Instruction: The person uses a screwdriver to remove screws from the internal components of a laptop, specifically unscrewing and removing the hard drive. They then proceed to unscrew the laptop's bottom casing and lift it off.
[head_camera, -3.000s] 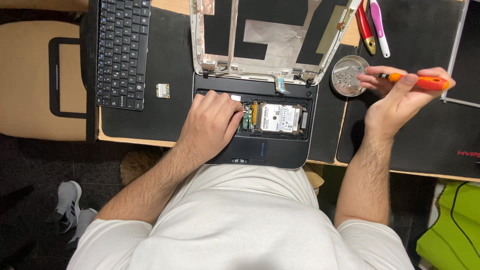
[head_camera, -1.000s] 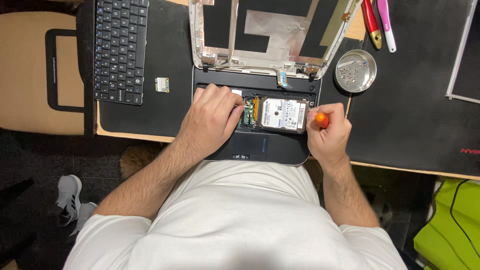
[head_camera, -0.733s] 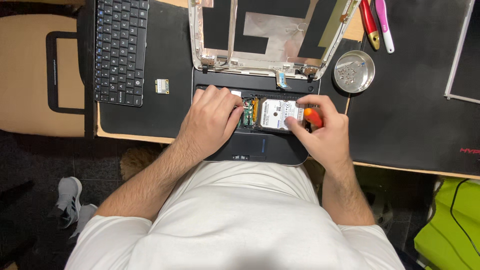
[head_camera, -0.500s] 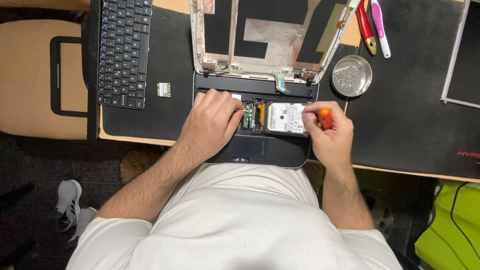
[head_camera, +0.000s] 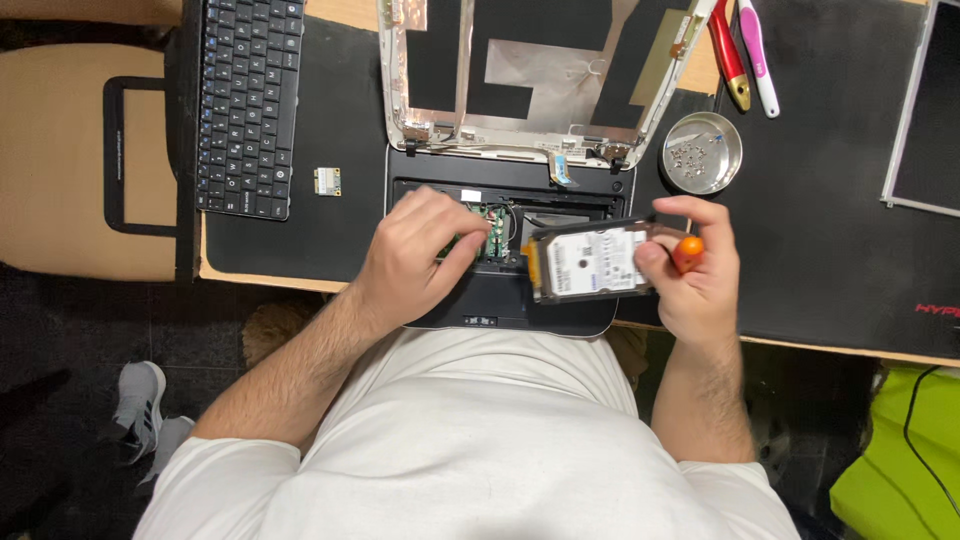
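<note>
While I watch from the head camera, working outward from the body, this is what I read:

Shirt: white shirt (head_camera: 470, 450) fills the bottom of the view, with both forearms reaching up to the desk edge.

Right hand: my right hand (head_camera: 695, 270) is closed on the right end of the hard drive (head_camera: 590, 262), thumb on its top face and fingers behind its edge. It also keeps an orange screwdriver (head_camera: 688, 250) tucked in the same grip, only the handle end showing.

Hard drive: silver with a pale label, lifted and slightly tilted, hanging over the right half of the laptop base (head_camera: 500, 300). It sticks out leftward from the grip, with most of its body clear of the fingers.

Left hand: my left hand (head_camera: 415, 255) rests on the left part of the laptop base, fingers curled down beside the green circuit board (head_camera: 493, 232). I see nothing pinched in it. It lies near the drive's left edge without touching it.

Laptop base: black, opened up, near the front edge of the desk.

Small chip card: a little card (head_camera: 327, 181) lies alone on the black mat (head_camera: 820, 250), left of the base.

Screw dish: round metal dish (head_camera: 701, 152) with screws, just beyond my right hand.

Screen lid: stripped lid frame (head_camera: 530, 80) stands behind the base.

Keyboard: loose black keyboard (head_camera: 247, 100) at far left.

Tools: red and pink tools (head_camera: 745, 55) lie at the far right.
</note>
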